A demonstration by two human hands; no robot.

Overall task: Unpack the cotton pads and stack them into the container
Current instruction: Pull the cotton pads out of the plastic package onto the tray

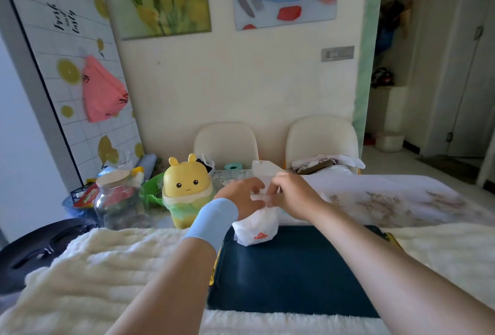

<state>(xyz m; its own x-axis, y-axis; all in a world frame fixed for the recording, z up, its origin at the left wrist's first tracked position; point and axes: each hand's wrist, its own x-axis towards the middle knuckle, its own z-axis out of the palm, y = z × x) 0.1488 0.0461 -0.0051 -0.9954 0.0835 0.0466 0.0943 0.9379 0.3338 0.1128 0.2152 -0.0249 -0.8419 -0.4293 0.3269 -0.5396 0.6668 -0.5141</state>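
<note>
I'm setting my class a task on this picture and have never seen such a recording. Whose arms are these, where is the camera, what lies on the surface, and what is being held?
There is no machine here. A person wears one camera on the head, looking forward and down, so the arms are their own. The left hand, above a light blue wristband, and the right hand both grip the top of a white plastic packet with their fingers. The packet stands on a dark blue mat, with a fluffy cream blanket around it. Further left stand a yellow cartoon-faced bin and a glass jar.
</note>
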